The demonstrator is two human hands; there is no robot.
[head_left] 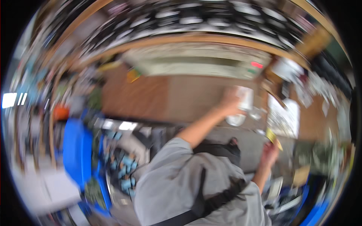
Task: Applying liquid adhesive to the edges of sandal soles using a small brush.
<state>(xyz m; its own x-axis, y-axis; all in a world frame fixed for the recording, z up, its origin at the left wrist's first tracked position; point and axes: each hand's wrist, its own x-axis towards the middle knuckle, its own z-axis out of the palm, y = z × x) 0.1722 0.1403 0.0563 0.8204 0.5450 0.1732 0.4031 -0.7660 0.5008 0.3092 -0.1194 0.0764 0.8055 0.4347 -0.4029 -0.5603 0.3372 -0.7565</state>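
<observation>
The whole picture is smeared by motion. My left hand (229, 102) is stretched far forward from a grey sleeve and closes on a white, boxy object (244, 98); a round pale thing (236, 119) lies just under it. My right hand (269, 152) is raised lower right and pinches a small yellow card-like piece (273, 137). A black strap (211, 201) crosses my grey shirt (169, 188). What exactly the white object is cannot be made out.
A brown wooden surface (151, 98) spreads ahead, with a long pale unit (196, 62) carrying a red and a green light behind it. White papers (284, 116) lie at right. Blue bins (77, 150) and light-blue parts (126, 169) sit at left. Shelves curve overhead.
</observation>
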